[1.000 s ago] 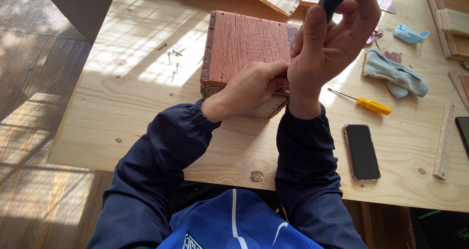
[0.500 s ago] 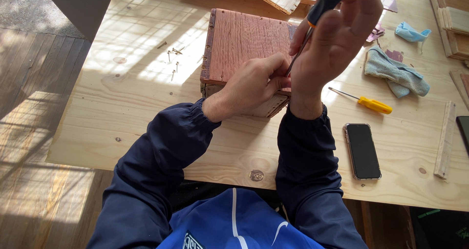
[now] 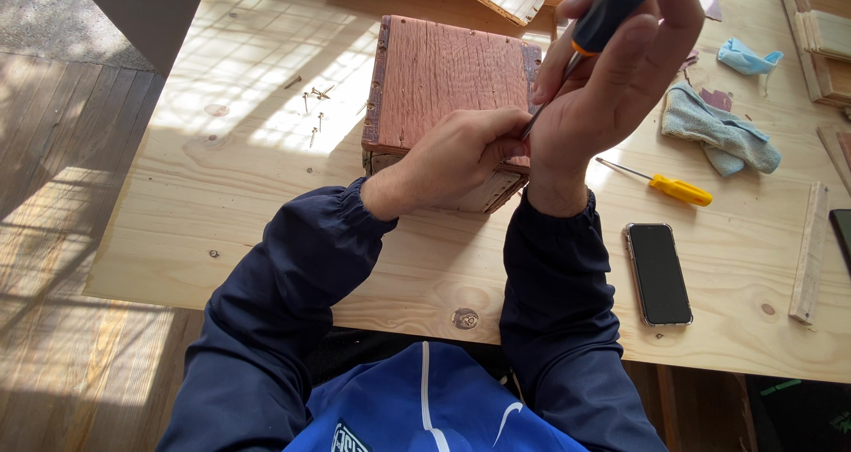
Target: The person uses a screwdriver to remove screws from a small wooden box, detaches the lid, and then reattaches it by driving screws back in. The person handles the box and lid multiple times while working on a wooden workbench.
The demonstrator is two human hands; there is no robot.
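Right hand grips a black-handled screwdriver upright; left hand, fingers curled, pinches at its tip on the red wooden box.

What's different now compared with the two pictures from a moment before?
Very little. The right hand, gripping the black-and-orange-handled screwdriver, has tipped slightly, so more of the handle shows above the fingers. The left hand stays pressed on the reddish wooden box. The small yellow screwdriver, black phone, grey cloth and loose screws have not moved.
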